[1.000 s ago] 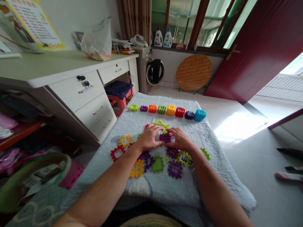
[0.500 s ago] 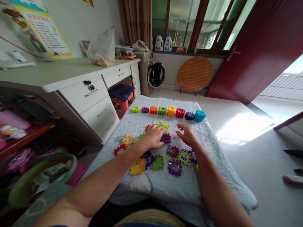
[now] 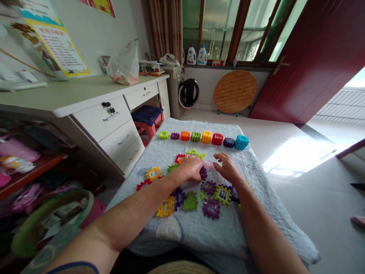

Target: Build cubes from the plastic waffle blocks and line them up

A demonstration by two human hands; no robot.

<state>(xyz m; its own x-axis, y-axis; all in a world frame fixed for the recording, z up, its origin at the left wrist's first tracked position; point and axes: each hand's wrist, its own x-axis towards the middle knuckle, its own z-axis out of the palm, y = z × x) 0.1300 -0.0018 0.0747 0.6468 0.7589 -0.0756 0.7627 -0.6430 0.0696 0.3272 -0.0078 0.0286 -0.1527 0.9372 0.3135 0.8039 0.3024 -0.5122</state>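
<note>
My left hand (image 3: 191,168) is over the middle of the cloth-covered table, its fingers and thumb closing around a purple notched building tile (image 3: 203,172) that it partly hides. To its right my right hand (image 3: 227,166) hovers with fingers bent and apart, holding nothing. Beyond my left hand lie a lime-green tile (image 3: 195,153) and a red one (image 3: 180,158). Nearer me are a yellow window tile (image 3: 165,207), a solid green tile (image 3: 190,201), a lime window tile (image 3: 222,194) and a purple window tile (image 3: 211,207).
Stacks of tiles sorted by colour, among them an orange stack (image 3: 185,136) and a blue stack (image 3: 242,142), form a row along the far part of the table (image 3: 182,232). A white desk (image 3: 108,91) stands left, with a stool (image 3: 147,116) beside it.
My left hand has shifted slightly right, covering more of the purple tile. My right hand stays nearly in place, and the view has tilted up a little.
</note>
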